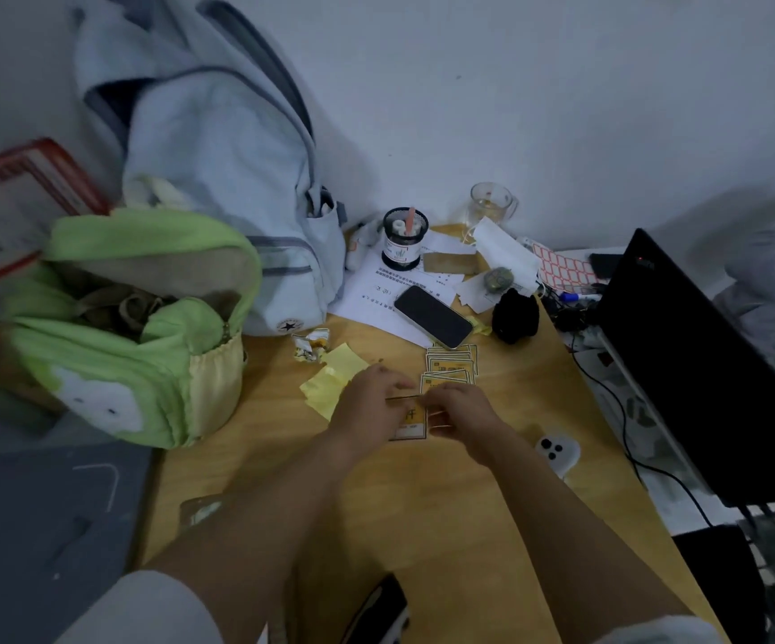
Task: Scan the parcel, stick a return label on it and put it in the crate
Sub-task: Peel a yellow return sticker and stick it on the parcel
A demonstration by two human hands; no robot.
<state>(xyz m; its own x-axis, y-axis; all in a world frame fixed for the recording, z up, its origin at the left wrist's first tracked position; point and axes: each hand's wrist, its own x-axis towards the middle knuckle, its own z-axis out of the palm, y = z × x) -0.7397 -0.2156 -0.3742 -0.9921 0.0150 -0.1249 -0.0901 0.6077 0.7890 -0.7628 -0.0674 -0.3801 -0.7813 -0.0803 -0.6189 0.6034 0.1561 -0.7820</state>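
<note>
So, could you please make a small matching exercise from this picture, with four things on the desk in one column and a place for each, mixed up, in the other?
Things:
1. phone
2. green bag
3. glass mug
4. laptop

Places:
A. at the far edge of the desk, near the wall
B. on the right side, lid open
C. face up on the white paper sheets
D. on the left side, beside the pale blue backpack

Pairs: 1-C, 2-D, 3-A, 4-B

Both hands, left (369, 395) and right (457, 411), pinch yellow card (411, 418) above wooden table (469, 504).
</note>
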